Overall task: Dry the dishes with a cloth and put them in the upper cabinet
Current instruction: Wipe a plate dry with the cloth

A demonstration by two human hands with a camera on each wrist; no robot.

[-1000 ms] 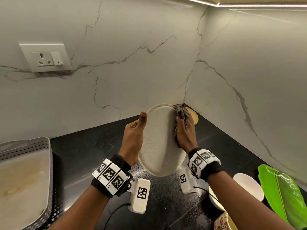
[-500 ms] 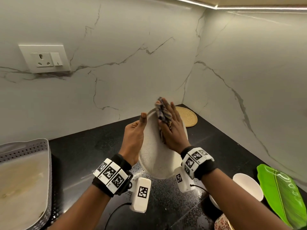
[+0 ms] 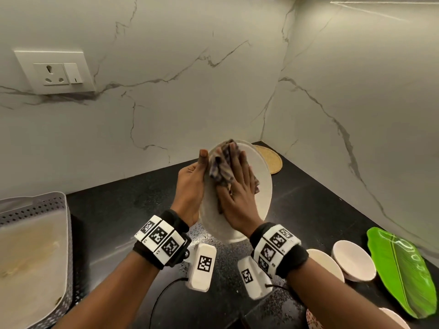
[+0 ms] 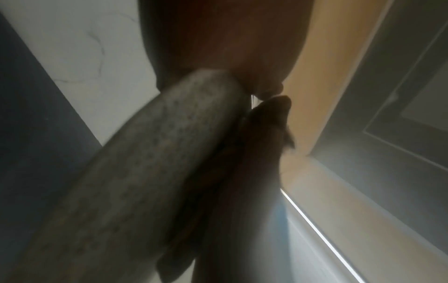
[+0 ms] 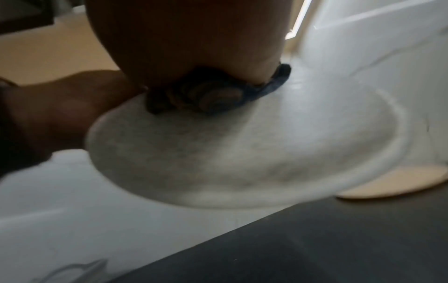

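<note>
A white speckled plate (image 3: 263, 186) is held on edge above the black counter, its face turned to the right. My left hand (image 3: 192, 184) grips its left rim, thumb up along the edge. A dark checked cloth (image 3: 219, 168) lies bunched on the plate's face, and my right hand (image 3: 237, 188) presses it there with straight, flat fingers. The right wrist view shows the plate (image 5: 266, 153) with the cloth (image 5: 213, 95) squeezed under my palm. In the left wrist view the plate's speckled back (image 4: 145, 153) fills the middle, blurred.
White bowls (image 3: 354, 260) and a green leaf-shaped plate (image 3: 403, 269) sit on the counter at the right. A round woven mat (image 3: 273, 160) lies in the back corner. A perforated grey tray (image 3: 33, 257) stands at the left. A wall socket (image 3: 55, 72) is at upper left.
My right hand moved the cloth from the plate's right rim leftward across its face, now flat near the left thumb. The left hand kept its grip.
</note>
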